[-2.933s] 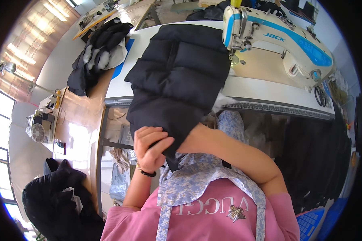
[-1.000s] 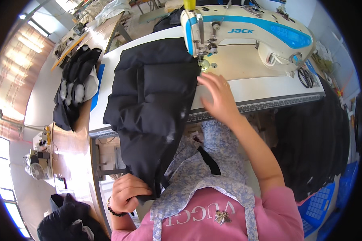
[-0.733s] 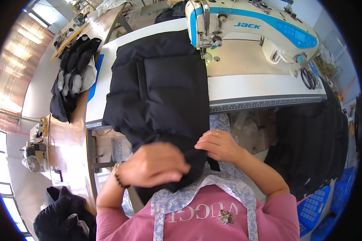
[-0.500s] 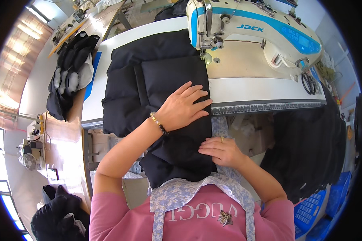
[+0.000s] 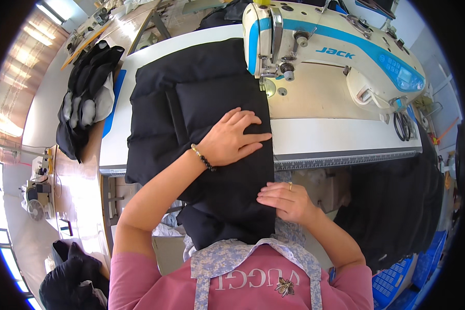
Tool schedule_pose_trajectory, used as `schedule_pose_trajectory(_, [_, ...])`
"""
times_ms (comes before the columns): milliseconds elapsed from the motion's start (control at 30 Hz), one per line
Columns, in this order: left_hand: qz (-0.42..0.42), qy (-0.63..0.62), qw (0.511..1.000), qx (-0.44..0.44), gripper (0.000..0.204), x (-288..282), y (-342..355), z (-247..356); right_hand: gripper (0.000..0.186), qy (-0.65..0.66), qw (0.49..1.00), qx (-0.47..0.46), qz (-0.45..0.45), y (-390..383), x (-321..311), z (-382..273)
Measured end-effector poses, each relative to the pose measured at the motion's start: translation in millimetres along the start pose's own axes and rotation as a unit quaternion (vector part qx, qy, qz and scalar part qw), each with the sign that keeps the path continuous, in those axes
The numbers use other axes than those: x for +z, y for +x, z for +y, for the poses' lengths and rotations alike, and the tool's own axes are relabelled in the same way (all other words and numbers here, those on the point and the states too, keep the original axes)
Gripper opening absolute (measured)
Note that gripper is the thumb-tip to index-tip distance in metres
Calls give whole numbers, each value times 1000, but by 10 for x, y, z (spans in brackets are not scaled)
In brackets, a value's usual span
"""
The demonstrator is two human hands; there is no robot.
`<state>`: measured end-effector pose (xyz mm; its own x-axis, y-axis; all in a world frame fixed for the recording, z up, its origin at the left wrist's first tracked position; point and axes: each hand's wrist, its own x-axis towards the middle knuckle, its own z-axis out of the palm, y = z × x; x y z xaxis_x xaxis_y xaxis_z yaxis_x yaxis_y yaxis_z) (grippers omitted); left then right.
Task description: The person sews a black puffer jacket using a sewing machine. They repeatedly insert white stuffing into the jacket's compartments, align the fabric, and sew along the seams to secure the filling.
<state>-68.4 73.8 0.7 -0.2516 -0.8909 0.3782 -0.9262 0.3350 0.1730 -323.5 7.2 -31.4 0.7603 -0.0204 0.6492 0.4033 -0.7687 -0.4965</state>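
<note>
A black quilted padded panel [image 5: 155, 124] with a narrow vertical strip lies over the white table and hangs down toward my lap, its right edge beside the needle of a white-and-blue sewing machine [image 5: 325, 36]. My left hand [image 5: 231, 135] lies palm-down on the panel, fingers spread, below the needle area, a beaded bracelet on its wrist. My right hand [image 5: 288, 201], wearing a ring, is closed on the panel's right edge below the table's front, its thumb partly hidden.
Black padded pieces with white filling [image 5: 75, 88] lie on the wooden side table at left, beside a blue board [image 5: 113, 103]. A small fan [image 5: 35, 209] stands at far left. A dark garment pile [image 5: 70, 274] is at lower left. Dark fabric hangs at right, above blue baskets [image 5: 392, 274].
Compared with earlier, the panel lies straighter along the machine. My left hand has moved up from the lower end to rest on it; my right hand has come down from near the needle to the lower edge.
</note>
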Motion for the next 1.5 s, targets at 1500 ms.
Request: schedule_pose_trajectory(1500, [-37, 18, 999, -30, 40, -66, -38, 260, 22, -147, 988, -44, -32, -85, 61, 65])
